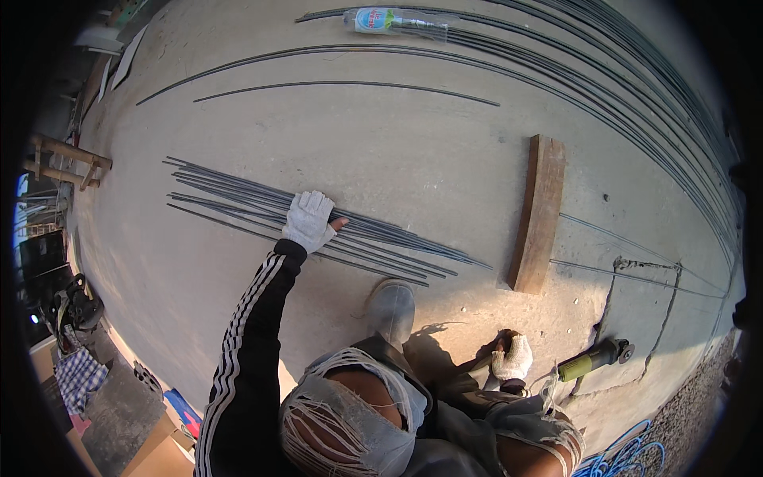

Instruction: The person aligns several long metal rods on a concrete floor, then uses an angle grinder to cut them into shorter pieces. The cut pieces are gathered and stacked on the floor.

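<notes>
My left hand, in a white knitted glove with the thumb tip bare, is closed over a bundle of thin ribbed steel rods on the concrete floor. Several of the rods fan out a little at both ends, and a few lie slightly apart on the near side. Close to my right knee is my right hand, also gloved, with its fingers curled in. What it holds, if anything, is hidden. To its right an angle grinder with a green body lies on the floor.
A wooden block lies right of the bundle, with two thin rods running rightward beyond it. Long steel rods curve across the far side, a plastic bottle among them. A blue hose is coiled at lower right; a wooden stand is far left.
</notes>
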A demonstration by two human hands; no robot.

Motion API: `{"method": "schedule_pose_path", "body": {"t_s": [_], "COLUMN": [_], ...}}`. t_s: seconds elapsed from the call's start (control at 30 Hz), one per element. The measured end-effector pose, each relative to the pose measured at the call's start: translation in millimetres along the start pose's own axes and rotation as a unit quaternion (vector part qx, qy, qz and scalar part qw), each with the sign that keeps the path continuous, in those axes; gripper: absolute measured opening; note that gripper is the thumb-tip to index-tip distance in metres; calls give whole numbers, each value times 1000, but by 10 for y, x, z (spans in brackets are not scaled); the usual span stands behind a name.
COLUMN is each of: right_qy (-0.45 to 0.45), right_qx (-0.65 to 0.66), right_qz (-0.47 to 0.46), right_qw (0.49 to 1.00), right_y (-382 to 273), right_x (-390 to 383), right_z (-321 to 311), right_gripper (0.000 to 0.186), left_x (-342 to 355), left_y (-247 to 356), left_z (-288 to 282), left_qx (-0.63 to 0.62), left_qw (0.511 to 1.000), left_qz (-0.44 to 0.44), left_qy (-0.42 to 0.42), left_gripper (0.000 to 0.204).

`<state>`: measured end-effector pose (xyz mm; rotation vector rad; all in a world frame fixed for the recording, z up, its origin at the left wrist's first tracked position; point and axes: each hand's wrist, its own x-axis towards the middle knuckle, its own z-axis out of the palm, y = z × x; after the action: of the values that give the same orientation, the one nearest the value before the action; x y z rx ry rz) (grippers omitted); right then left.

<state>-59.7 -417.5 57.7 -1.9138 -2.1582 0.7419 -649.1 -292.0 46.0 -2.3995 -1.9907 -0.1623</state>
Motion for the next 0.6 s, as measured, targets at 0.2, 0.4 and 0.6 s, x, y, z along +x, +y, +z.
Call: {"method": "schedule_pose_path", "body": {"t_s": [0.2, 0.4, 0.6], "right_qy": [3, -38, -54], "right_qx": [59, -11, 16], "right_qz": [14, 63, 64], "right_qw": [998, 997, 996], "right_y": [-24, 45, 102], "right_x": [19, -13, -54], "right_z": [-72, -29, -30], "right_gripper": [38, 38, 33], "left_x": [-288, -390, -468], "left_y": [56, 48, 93], "left_z": [2, 34, -18], "left_qx": [-1, -5, -22], "left_qw": [1000, 998, 996], "left_qz": [14, -20, -49], "left_qy": [-15, -61, -78], "left_gripper": [48, 49, 48]}}
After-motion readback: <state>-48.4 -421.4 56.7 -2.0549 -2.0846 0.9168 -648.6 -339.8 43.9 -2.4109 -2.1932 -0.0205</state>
